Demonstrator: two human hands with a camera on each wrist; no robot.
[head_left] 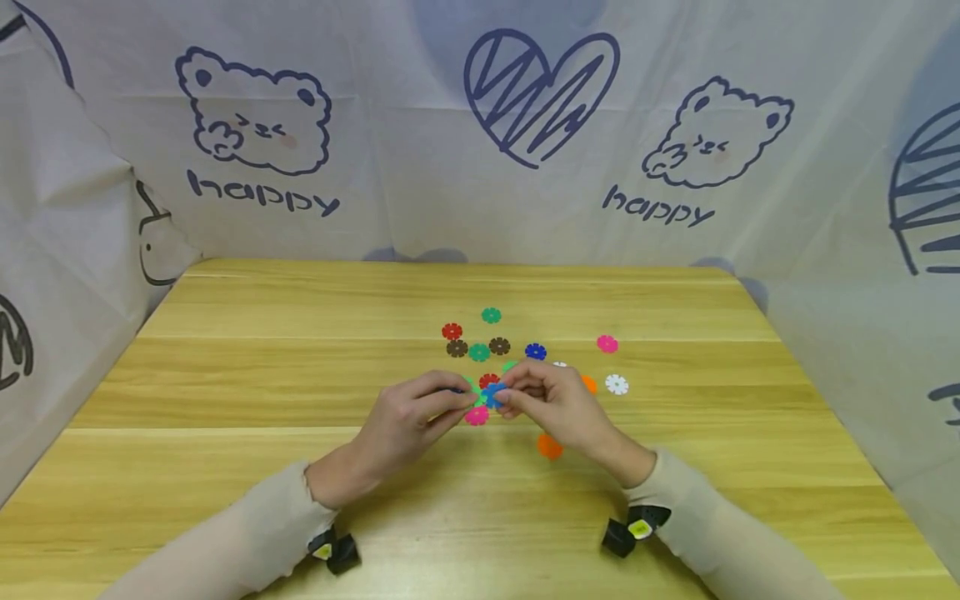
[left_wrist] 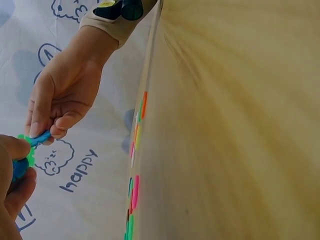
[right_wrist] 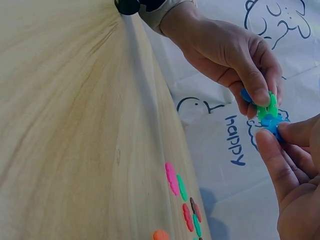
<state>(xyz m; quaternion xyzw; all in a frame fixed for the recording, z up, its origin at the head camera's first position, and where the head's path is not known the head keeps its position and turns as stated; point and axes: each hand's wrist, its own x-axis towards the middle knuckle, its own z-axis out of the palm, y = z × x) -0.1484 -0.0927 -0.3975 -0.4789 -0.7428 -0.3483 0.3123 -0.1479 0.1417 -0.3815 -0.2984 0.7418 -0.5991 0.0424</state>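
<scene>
Above the counter's (head_left: pixel 225 350) middle, the left hand (head_left: pixel 408 412) pinches a green disc (right_wrist: pixel 270 106), with a dark-blue disc (right_wrist: pixel 245 95) beside it; the right hand (head_left: pixel 558 408) pinches a light-blue disc (right_wrist: pixel 271 126) against the green edge. The step appears to be slotting; the next move calls for aligned notches and gentle inward pressure.

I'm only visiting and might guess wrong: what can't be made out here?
Head view: part of one white disc, hidden by the right hand.
Right wrist view: part of one blue piece, hidden by the left hand.
Left wrist view: part of the left hand, cut off by the left edge.
Same view: outlines of table discs, seen edge-on.
</scene>
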